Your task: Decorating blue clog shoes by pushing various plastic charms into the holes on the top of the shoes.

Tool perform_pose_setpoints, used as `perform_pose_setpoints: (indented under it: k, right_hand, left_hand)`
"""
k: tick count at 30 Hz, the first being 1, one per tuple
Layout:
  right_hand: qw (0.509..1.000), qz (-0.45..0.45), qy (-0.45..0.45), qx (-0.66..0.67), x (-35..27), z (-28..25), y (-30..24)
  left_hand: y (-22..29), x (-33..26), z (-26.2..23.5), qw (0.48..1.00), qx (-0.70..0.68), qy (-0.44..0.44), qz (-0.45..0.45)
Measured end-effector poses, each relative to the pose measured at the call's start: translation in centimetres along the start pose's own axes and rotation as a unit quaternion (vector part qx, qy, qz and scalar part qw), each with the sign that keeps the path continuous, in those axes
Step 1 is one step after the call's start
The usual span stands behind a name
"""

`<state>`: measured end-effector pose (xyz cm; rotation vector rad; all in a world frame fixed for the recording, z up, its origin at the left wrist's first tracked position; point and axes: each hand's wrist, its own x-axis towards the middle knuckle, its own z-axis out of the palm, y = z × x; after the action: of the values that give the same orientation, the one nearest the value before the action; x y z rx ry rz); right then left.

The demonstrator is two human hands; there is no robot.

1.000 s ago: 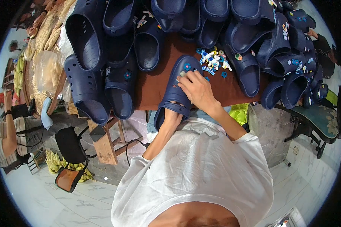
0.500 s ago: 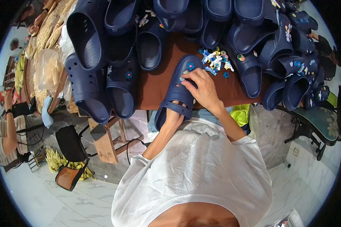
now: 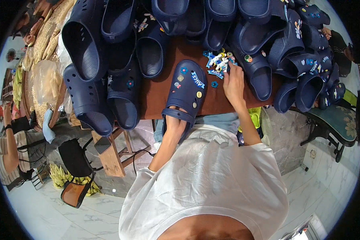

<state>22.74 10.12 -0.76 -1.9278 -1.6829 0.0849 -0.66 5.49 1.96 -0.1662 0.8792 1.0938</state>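
Observation:
A navy clog (image 3: 187,90) with several coloured charms on its top lies on the brown table (image 3: 158,94) in front of me. My left hand (image 3: 175,122) is pushed into its heel opening and grips it under the strap. My right hand (image 3: 233,82) is to the right of the clog, its fingertips in a small pile of loose charms (image 3: 218,63) on the table. Whether those fingers pinch a charm is hidden.
Many more navy clogs (image 3: 84,60) are heaped around the table's far and side edges. A seated person (image 3: 8,154) is at the far left. A black chair with an orange seat (image 3: 74,176) and bananas stand on the tiled floor, and a green chair (image 3: 338,122) stands at the right.
My right hand has left the top of the clog and moved right to the charm pile, so the clog's decorated top now shows. My left hand stays in the clog.

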Motion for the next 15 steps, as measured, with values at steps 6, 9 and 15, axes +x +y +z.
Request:
perform_pose_setpoints:
  k: [6,9,15]
  right_hand:
    - [0.997,0.0,-0.037,0.069,0.2,0.4,1.2]
    - [0.995,-0.035,-0.009,0.098,0.1,0.2,0.3]
    - [0.991,-0.092,-0.046,0.088,-2.1,0.4,-1.8]
  left_hand:
    - [-0.2,0.4,-0.6,1.0,0.014,-0.006,0.015]
    - [-0.1,0.5,-0.8,1.0,0.015,-0.011,0.02]
    - [0.0,0.5,-0.7,1.0,0.02,-0.002,0.022]
